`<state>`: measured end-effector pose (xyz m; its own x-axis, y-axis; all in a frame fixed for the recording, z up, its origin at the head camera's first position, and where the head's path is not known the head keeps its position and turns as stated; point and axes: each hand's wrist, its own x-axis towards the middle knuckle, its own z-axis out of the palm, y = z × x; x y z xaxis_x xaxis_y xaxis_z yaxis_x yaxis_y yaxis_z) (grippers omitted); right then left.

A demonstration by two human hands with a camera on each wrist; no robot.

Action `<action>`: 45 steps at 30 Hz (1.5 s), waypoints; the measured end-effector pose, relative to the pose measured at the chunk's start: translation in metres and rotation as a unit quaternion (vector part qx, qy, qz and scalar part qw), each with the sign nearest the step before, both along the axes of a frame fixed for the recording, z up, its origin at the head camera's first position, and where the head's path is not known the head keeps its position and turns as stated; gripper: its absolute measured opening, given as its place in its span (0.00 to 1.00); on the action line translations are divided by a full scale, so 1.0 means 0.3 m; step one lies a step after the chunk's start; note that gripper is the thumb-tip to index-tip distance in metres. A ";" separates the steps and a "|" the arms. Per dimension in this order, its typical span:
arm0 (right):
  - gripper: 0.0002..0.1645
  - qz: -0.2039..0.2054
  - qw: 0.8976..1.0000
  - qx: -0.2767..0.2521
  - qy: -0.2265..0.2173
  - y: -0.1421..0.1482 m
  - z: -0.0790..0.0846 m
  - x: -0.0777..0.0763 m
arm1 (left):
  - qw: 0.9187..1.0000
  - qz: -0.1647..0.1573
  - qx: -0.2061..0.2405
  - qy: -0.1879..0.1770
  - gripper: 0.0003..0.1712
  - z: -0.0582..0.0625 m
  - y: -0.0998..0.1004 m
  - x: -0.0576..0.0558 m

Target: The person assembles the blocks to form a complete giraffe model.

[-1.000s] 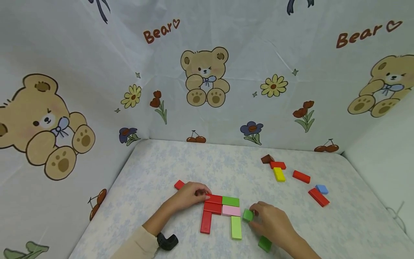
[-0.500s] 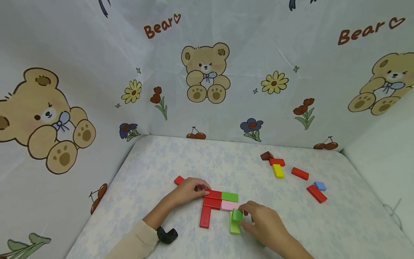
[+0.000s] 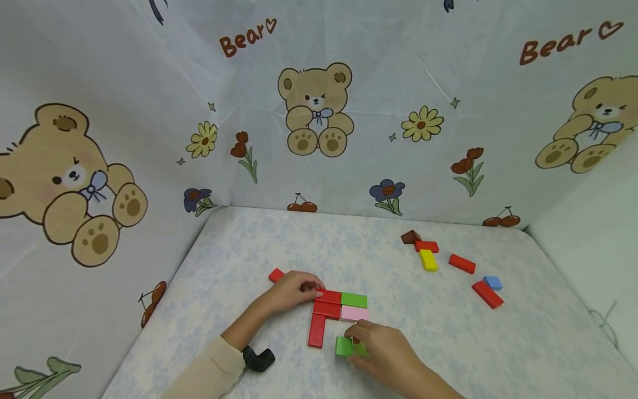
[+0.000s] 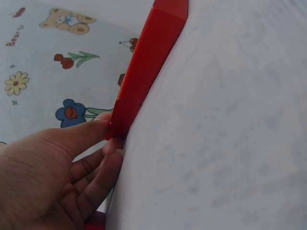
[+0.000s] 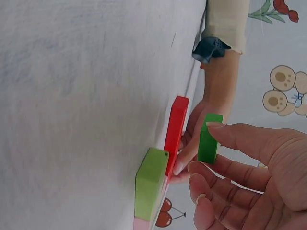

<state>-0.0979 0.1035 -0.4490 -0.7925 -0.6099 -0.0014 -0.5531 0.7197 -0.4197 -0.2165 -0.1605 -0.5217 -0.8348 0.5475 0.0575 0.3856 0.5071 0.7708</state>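
Green block [image 5: 209,141]: off the desk [image 3: 259,238], near the light-green block [image 5: 151,184].
Right hand [image 3: 386,352]: pinches it between fingertips, likely for fine control.
Left hand [image 3: 293,288]: pinches a red block [image 3: 330,296] by its end, seemingly steadying it.

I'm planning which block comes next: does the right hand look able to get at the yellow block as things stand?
Probably not yet: the right hand pinches a green block, though nothing seems to bar the way to the yellow block.
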 end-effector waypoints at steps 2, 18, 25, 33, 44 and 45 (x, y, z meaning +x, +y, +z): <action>0.19 0.011 1.000 0.001 -0.002 -0.013 -0.004 0.003 | 1.000 0.000 0.001 -0.001 0.06 -0.003 0.000 -0.001; 0.18 0.031 0.995 0.072 -0.056 -0.112 -0.063 0.011 | 1.000 0.006 -0.005 -0.011 0.07 -0.007 0.006 -0.002; 0.20 0.017 0.994 0.086 -0.064 -0.128 -0.063 0.004 | 1.000 0.003 -0.008 0.000 0.07 -0.009 0.005 -0.008; 0.20 0.004 0.994 0.090 -0.063 -0.138 -0.064 0.003 | 1.000 0.003 -0.010 0.006 0.06 -0.006 0.000 -0.014; 0.20 -0.001 0.993 0.090 -0.076 -0.162 -0.066 0.005 | 1.000 0.006 -0.005 0.002 0.06 -0.007 0.005 -0.009; 0.20 -0.002 0.993 0.089 -0.077 -0.165 -0.068 0.007 | 1.000 0.006 -0.007 0.000 0.06 -0.008 0.004 -0.009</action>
